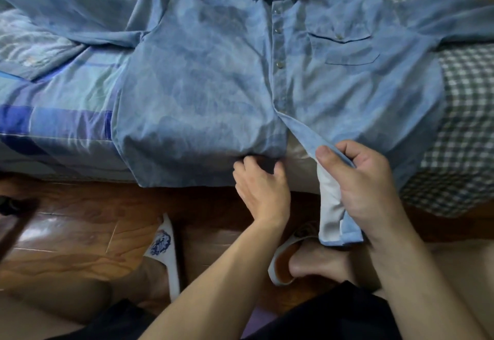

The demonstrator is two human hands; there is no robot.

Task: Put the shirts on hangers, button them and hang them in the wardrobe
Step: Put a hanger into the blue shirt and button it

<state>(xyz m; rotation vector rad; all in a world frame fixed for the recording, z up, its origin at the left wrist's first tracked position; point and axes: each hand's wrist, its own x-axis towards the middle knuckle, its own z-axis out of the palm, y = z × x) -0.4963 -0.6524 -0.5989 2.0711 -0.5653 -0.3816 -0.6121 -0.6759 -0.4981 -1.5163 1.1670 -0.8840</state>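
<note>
While the right hand pinches the pale blue denim shirt's loose placket and the left hand grasps the opposite hem, aligning both edges should ease buttoning.

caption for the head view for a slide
Right hand pinches the blue shirt's open lower placket; left hand grips the other front edge.

One shirt, two hands, two slippers, perhaps five buttons
</note>
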